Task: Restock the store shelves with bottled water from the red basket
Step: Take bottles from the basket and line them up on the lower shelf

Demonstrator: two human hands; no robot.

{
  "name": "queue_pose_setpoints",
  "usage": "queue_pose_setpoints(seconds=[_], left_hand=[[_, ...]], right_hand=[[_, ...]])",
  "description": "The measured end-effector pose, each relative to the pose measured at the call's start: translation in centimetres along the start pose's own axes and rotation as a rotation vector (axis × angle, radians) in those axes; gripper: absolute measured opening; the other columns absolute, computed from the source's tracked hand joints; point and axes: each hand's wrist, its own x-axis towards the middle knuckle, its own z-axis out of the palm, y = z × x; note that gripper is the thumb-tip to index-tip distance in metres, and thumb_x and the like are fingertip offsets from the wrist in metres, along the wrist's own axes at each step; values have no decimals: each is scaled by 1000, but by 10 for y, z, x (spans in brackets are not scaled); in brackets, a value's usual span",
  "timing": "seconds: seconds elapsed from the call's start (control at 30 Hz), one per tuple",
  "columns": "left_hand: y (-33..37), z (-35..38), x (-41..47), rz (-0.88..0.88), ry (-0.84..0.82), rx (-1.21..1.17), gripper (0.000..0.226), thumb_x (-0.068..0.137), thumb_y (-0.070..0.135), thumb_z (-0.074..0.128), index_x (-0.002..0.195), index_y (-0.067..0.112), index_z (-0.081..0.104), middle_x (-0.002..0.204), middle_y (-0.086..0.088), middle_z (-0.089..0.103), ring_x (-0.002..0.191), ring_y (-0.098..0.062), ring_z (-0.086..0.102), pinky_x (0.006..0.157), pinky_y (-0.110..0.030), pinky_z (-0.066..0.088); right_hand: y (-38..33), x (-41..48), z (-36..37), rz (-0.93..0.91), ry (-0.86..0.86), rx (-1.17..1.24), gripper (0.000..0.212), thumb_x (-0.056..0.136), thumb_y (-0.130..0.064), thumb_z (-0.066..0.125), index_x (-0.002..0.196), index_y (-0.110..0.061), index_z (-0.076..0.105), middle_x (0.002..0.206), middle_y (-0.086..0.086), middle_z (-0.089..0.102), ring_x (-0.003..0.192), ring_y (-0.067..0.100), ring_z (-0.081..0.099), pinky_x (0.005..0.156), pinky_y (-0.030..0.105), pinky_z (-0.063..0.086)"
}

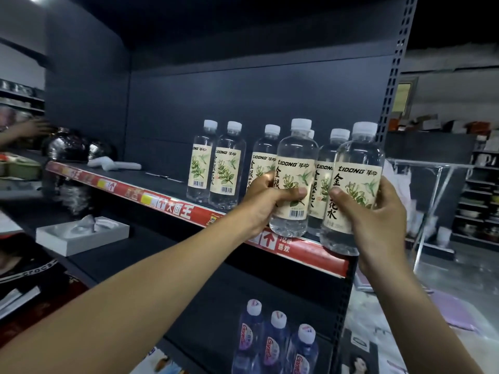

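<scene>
I hold two clear water bottles with cream flower labels and white caps at the front edge of the dark shelf (162, 182). My left hand (266, 202) grips one bottle (295, 157) around its label. My right hand (378, 220) grips the other bottle (357, 155), whose base hangs just over the red price strip (167, 205). Several matching bottles (228, 166) stand upright on the shelf behind them, some hidden by the held ones. The red basket is out of view.
Three blue-tinted bottles with red labels (278, 344) stand on a lower shelf. A white box (81, 234) lies on the shelf below left. Shiny metal pots (67, 145) sit at the shelf's far left, near another person's hand (29, 128). A perforated upright (391, 76) bounds the right side.
</scene>
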Motion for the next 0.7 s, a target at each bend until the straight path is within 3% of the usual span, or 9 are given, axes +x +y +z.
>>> queue_pose_setpoints(seconds=[0.07, 0.13, 0.2, 0.23, 0.33, 0.4, 0.5, 0.6, 0.7], left_hand=[[-6, 0, 5, 42, 23, 53, 90, 67, 15, 84, 143, 16, 36, 123, -9, 59, 98, -20, 64, 98, -41, 50], [-12, 2, 9, 94, 50, 125, 81, 67, 24, 85, 137, 29, 44, 126, -2, 58, 113, -21, 58, 104, -43, 45], [-18, 4, 11, 126, 76, 174, 82, 73, 25, 82, 143, 30, 39, 134, 2, 49, 124, -19, 47, 109, -42, 40], [-19, 6, 9, 136, 92, 194, 84, 76, 24, 80, 146, 30, 35, 140, -1, 45, 127, -18, 43, 111, -42, 37], [-18, 8, 5, 148, 125, 336, 88, 78, 35, 77, 151, 28, 27, 153, -2, 35, 136, -19, 36, 115, -46, 31], [-17, 7, 2, 155, 136, 522, 91, 77, 45, 74, 152, 31, 23, 154, -1, 34, 138, -23, 36, 114, -49, 32], [-22, 1, -3, 162, 159, 742, 101, 68, 48, 81, 150, 33, 24, 143, 1, 45, 127, -22, 47, 109, -46, 39], [-29, -3, -5, 202, 168, 793, 98, 64, 40, 87, 146, 27, 33, 129, 1, 59, 116, -19, 57, 102, -42, 47], [-29, 1, -4, 231, 213, 839, 93, 65, 37, 86, 144, 23, 38, 123, 0, 61, 111, -19, 58, 100, -40, 48]], right_hand=[[5, 2, 4, 6, -5, -6, 65, 72, -36, 84, 130, -27, 56, 117, -9, 70, 107, 12, 68, 95, 44, 54], [8, 4, 8, 1, -10, 6, 56, 76, -29, 82, 125, -28, 57, 111, -13, 70, 100, -1, 67, 90, 32, 55], [10, 6, 12, -9, -6, -6, 51, 77, -26, 81, 120, -33, 53, 102, -22, 67, 88, -18, 62, 80, 16, 48], [11, 6, 14, -12, -12, -27, 52, 78, -27, 80, 121, -35, 52, 102, -23, 66, 87, -20, 61, 79, 14, 46], [15, 7, 15, 34, -33, -142, 70, 72, -48, 81, 133, -38, 48, 121, -15, 62, 112, 4, 60, 97, 34, 49], [14, 3, 10, 79, -80, -241, 83, 68, -52, 82, 138, -45, 38, 133, -11, 48, 124, 14, 46, 108, 45, 39], [20, -7, 0, 98, -131, -399, 95, 74, -30, 84, 148, -35, 26, 131, -5, 42, 121, 15, 42, 109, 46, 37], [22, -13, -4, 64, -108, -485, 92, 73, -25, 85, 147, -26, 30, 130, 2, 56, 122, 25, 52, 104, 48, 44], [19, -11, -3, 74, -113, -470, 90, 73, -22, 86, 146, -22, 34, 127, -2, 63, 113, 19, 58, 101, 42, 47]])
